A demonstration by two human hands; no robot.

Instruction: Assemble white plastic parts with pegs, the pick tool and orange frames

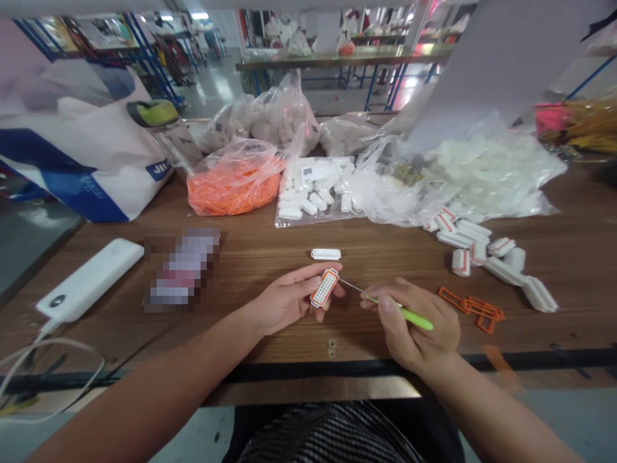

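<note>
From here by the desk (270,257), the left grip (284,299) has a small white connector housing (324,287) pinched between thumb and fingers, held up just above the wood near the desk's front edge. An orange frame surrounds its face, which has rows of small holes and tilts up towards the head camera. The housing's long axis runs diagonally, with the upper end leaning towards the right grip (414,325) and the lower end towards the left wrist.

The right grip is closed around a green-handled pick (402,310), held much like a pen. Its thin metal shaft reaches across the gap, and the tip meets the housing's upper end, though exactly where it lands is too small to tell.

As things lie, only a small share of the pieces is out of the bags. A loose cluster of white housings with orange markings (486,257) sits on the right of the desk, apparently fitted with frames. A few empty orange frames (472,308) lie linked together just beside it, and one white housing (326,254) rests alone just beyond the hands. Much is left in the bags: a clear bag of orange frames (234,186), a packet of white housings (313,190) and a large, bulging bag of white parts (482,173) all look well filled. A white power bank (89,280) lies off to the left, with a pixelated object (182,270) beside it.
</note>
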